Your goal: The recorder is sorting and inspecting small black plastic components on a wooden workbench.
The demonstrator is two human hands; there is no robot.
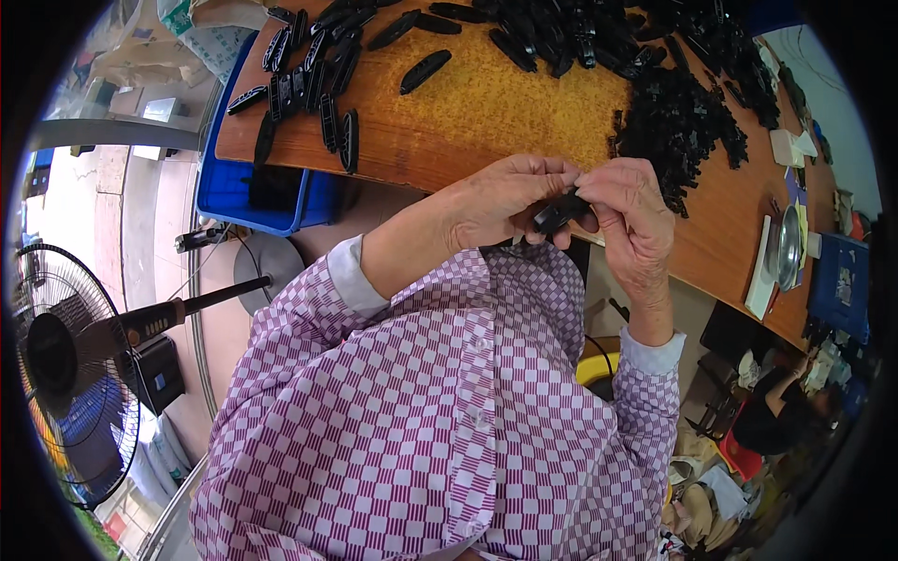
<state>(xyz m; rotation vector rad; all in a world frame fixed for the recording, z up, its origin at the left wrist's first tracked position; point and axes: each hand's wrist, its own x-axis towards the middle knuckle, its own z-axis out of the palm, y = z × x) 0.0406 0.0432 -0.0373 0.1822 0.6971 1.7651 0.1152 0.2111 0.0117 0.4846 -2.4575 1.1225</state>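
At the near edge of the table, my left hand (pixel 500 201) is closed around a small black plastic part (pixel 558 214), glossy and rounded at its near end. My right hand (pixel 638 208) meets it from the other side, thumb and forefinger pinched together against the left thumb tip. Whatever sits in that pinch is hidden or too small to name. Beyond my hands, a long oval black plastic piece (pixel 426 72) lies alone on the wooden table (pixel 468 122). A pile of small black parts (pixel 669 131) spreads just past my right hand.
More long black pieces (pixel 309 79) lie at the table's left end, with a heap (pixel 571 28) at the back. A metal bowl (pixel 789 245) stands at right. Below the left edge is a blue bin (pixel 299 220); a fan (pixel 70 360) stands left. Another person (pixel 776 411) sits far right.
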